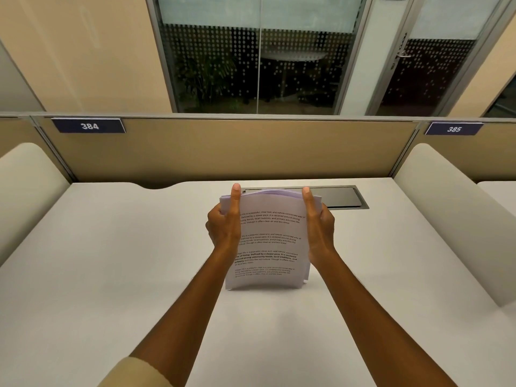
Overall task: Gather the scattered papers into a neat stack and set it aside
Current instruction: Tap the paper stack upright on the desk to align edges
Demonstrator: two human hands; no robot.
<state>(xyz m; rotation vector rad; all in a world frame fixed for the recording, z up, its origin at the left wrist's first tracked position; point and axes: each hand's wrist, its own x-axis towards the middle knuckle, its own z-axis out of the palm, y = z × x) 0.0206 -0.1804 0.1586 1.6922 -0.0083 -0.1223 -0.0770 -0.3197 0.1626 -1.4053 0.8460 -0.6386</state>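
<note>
The printed papers are already gathered into one stack, held upright on its bottom edge over the middle of the desk, clasped by the left hand and right hand. Squaring seems underway; setting aside is left.

place: office | cues: numbered partition labels, white desk, glass door

A pale cream laminate desk with a dark rectangular cable hatch sits between padded beige side dividers, behind it a tan partition panel bearing navy number plates, then dot-frosted glass windows showing darkness outside.
</note>
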